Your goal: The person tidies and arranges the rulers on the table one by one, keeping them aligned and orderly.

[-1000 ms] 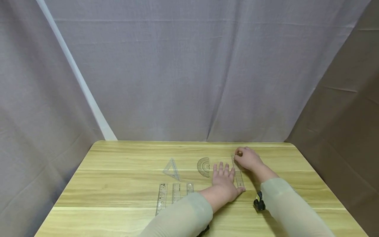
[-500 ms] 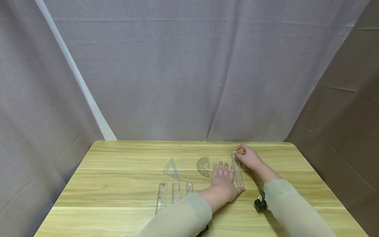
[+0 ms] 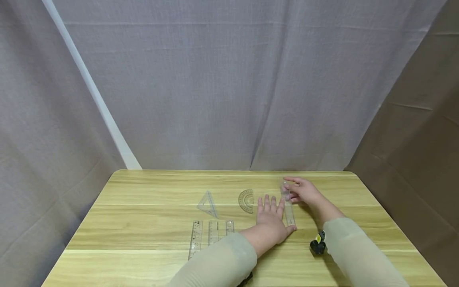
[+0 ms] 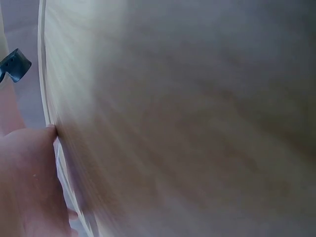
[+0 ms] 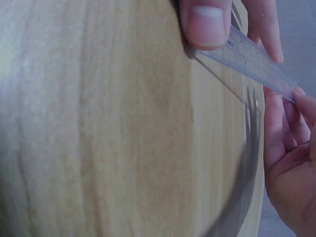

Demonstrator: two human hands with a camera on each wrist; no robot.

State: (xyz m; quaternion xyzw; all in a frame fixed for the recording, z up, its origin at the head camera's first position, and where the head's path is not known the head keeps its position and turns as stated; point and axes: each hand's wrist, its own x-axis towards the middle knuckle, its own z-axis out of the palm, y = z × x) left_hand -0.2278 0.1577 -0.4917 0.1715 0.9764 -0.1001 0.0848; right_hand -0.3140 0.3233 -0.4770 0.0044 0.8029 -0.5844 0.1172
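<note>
A clear plastic ruler [image 3: 289, 211] lies at the right of the table, pointing away from me. My right hand [image 3: 304, 193] pinches its far end, thumb on top and fingers behind. In the right wrist view that end is raised off the wood, and the ruler [image 5: 261, 66] slants above its own shadow. My left hand [image 3: 271, 221] rests flat on the table with fingers spread, its thumb [image 5: 206, 27] pressing the ruler's near end. The left wrist view catches only the side of the left hand [image 4: 32, 182] against the table.
Left of my hands lie a clear protractor [image 3: 246, 201] and a clear set square [image 3: 208, 205]. Nearer are three more clear rulers, the leftmost ruler [image 3: 195, 239] showing most; my left sleeve [image 3: 229, 257] partly covers them. Grey curtains [image 3: 201, 99] stand behind the wooden table [image 3: 136, 231].
My right fingers have shifted from the ruler's far edge to a pinch with fingers beneath, and that end has risen. The left hand has stayed in place.
</note>
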